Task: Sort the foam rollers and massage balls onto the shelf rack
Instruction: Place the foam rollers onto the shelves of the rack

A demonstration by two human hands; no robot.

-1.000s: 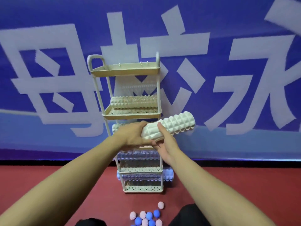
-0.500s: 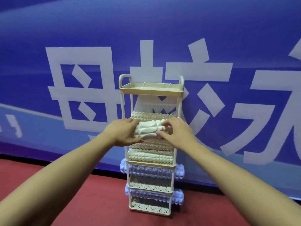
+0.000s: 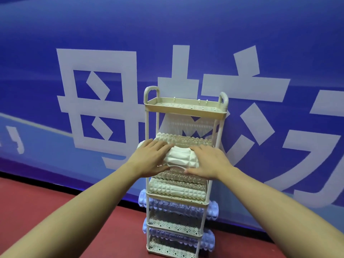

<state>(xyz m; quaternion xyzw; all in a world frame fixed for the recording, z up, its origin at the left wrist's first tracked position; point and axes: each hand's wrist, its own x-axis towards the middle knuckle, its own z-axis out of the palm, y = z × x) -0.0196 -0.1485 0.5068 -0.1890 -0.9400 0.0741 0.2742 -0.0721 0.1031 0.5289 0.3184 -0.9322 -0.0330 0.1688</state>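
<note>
While the white foam roller lay across the second shelf of the shelf rack, both hands were flat upon it, the left hand over its left part and the right hand over its right, fingers spread rather than curled, pressing and not gripping. Another white roller sat just behind it on the same shelf, a third on the shelf beneath, and blue rollers filled the two lowest levels. The top tray was bare. The step in hand appeared to be seating this roller against its neighbour. The next move would call for lifting both hands clear without rolling it off the near edge. No massage balls were in view.
</note>
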